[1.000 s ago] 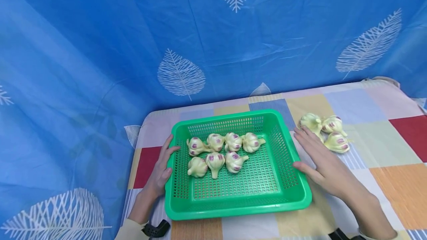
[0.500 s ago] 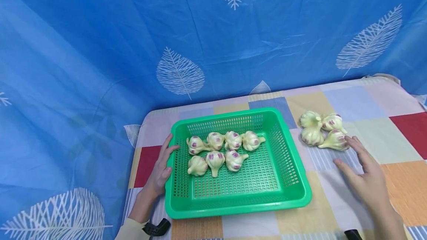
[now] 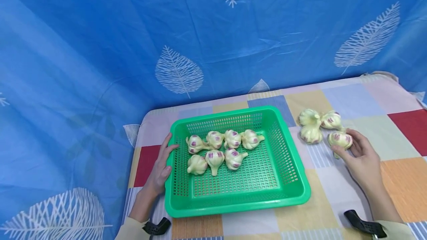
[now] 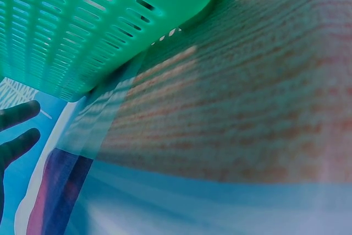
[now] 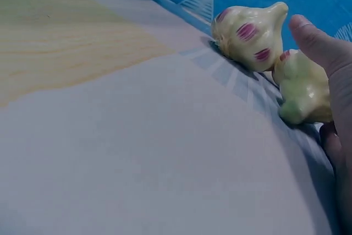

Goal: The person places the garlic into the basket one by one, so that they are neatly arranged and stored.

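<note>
In the head view my right hand [image 3: 361, 158] holds a garlic bulb [image 3: 340, 140] between thumb and fingers, its stem pointing toward me. Just left of it, three more garlic bulbs [image 3: 311, 134] lie clustered on the cloth. Across the table, my left hand [image 3: 158, 173] rests against the left side of a green plastic basket [image 3: 238, 208], fingers extended at the rim. Inside the basket sit several garlic bulbs [image 3: 215, 158] in two rows, toward the left and back. The right wrist view shows the thumb [image 5: 313, 39] beside a pale bulb [image 5: 308, 94].
A patchwork tablecloth [image 3: 397, 136] covers the table. Behind and to the left hangs a blue curtain [image 3: 283, 47] with white leaf prints. The basket takes up the table's left half, its perforated wall [image 4: 82, 37] filling the top of the left wrist view.
My right hand has left the basket's right side, moved right to the loose bulbs and taken hold of the nearest one, turning its stem toward me. The left hand stays at the basket.
</note>
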A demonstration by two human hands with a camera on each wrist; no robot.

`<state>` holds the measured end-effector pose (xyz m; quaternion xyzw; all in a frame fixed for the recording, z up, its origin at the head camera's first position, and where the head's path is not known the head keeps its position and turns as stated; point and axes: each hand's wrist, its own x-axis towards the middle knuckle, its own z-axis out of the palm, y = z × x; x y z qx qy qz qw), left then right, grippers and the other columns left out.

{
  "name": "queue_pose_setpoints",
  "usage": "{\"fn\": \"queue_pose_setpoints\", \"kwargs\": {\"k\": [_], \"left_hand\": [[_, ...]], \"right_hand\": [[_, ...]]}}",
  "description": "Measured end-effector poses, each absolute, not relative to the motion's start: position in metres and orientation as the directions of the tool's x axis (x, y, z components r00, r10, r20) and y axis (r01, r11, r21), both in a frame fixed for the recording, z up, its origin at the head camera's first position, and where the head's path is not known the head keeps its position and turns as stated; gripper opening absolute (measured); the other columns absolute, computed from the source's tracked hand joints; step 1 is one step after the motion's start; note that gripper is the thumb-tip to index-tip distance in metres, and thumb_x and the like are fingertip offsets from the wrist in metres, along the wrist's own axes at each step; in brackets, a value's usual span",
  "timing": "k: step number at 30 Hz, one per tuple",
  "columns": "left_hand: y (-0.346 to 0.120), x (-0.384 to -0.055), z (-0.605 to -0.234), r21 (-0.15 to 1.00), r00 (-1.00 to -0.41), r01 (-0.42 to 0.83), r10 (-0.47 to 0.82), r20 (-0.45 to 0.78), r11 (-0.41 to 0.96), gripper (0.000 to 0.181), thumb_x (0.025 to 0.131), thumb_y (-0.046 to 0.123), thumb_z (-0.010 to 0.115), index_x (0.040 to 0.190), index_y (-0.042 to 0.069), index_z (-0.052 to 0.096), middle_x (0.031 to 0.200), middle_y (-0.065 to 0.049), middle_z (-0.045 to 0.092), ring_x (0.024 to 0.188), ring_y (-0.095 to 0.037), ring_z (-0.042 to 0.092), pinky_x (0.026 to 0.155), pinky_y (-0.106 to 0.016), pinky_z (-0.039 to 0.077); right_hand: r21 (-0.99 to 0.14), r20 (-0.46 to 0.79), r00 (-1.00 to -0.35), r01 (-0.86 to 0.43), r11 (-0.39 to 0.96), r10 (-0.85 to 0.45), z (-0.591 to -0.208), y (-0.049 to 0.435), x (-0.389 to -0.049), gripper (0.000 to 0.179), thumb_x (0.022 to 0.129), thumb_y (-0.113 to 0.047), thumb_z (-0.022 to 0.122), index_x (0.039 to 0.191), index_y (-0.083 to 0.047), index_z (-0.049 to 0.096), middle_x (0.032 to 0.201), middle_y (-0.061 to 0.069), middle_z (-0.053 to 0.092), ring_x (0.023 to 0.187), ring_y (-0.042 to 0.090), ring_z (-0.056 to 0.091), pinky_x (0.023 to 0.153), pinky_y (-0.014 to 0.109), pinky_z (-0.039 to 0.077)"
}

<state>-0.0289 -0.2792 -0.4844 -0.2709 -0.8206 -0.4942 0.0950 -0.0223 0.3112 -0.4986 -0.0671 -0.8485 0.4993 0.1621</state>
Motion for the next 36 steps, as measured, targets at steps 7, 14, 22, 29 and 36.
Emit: {"fn": "queue_pose_setpoints", "kwargs": {"k": [7,14,22,29,36], "left_hand": [[-0.28,-0.03,-0.484,0.753,-0.829,0.548,0.353,0.433,0.364,0.067,0.1,0.051,0.037,0.146,0.002,0.041,0.166,-0.015,0.011,0.147,-0.034,0.02,0.103,-0.033,0.043],[-0.281,-0.03,-0.482,0.753,-0.831,0.546,0.352,0.432,0.367,0.067,0.1,0.05,0.036,0.145,0.001,0.042,0.166,-0.015,0.011,0.147,-0.034,0.021,0.104,-0.033,0.043],[-0.28,-0.03,-0.483,0.749,-0.831,0.545,0.356,0.426,0.376,0.071,0.1,0.052,0.036,0.142,-0.004,0.042,0.166,-0.015,0.011,0.147,-0.035,0.021,0.104,-0.036,0.043],[-0.28,-0.03,-0.484,0.749,-0.832,0.544,0.356,0.425,0.377,0.07,0.099,0.053,0.035,0.143,-0.002,0.043,0.166,-0.013,0.012,0.147,-0.034,0.021,0.103,-0.036,0.045],[-0.279,-0.03,-0.485,0.75,-0.831,0.546,0.354,0.428,0.374,0.069,0.1,0.053,0.035,0.143,0.0,0.043,0.166,-0.013,0.012,0.147,-0.034,0.021,0.104,-0.037,0.044]], "right_hand": [[-0.865,0.15,-0.93,0.04,0.5,0.335,-0.495,0.311,-0.033,0.062,0.085,-0.012,0.083,0.139,0.002,0.056,0.117,-0.015,0.06,0.101,-0.017,0.055,0.078,0.003,0.044],[-0.903,0.097,-0.92,0.078,0.421,0.379,-0.493,0.311,-0.033,0.055,0.081,-0.01,0.086,0.13,0.001,0.062,0.103,-0.028,0.059,0.092,-0.017,0.059,0.073,0.005,0.047],[-0.939,0.081,-0.932,0.048,0.341,0.352,-0.477,0.308,-0.027,0.045,0.081,-0.004,0.084,0.122,-0.015,0.069,0.1,-0.026,0.064,0.089,-0.012,0.064,0.072,0.008,0.049],[-0.908,0.173,-0.948,-0.047,0.417,0.269,-0.443,0.295,-0.026,0.051,0.079,0.003,0.084,0.127,-0.003,0.066,0.103,-0.023,0.066,0.086,-0.01,0.066,0.07,0.01,0.051],[-0.859,0.284,-0.946,-0.179,0.479,0.155,-0.405,0.277,-0.031,0.057,0.075,0.008,0.085,0.128,0.004,0.065,0.114,-0.016,0.066,0.089,-0.008,0.067,0.072,0.011,0.051]]}}
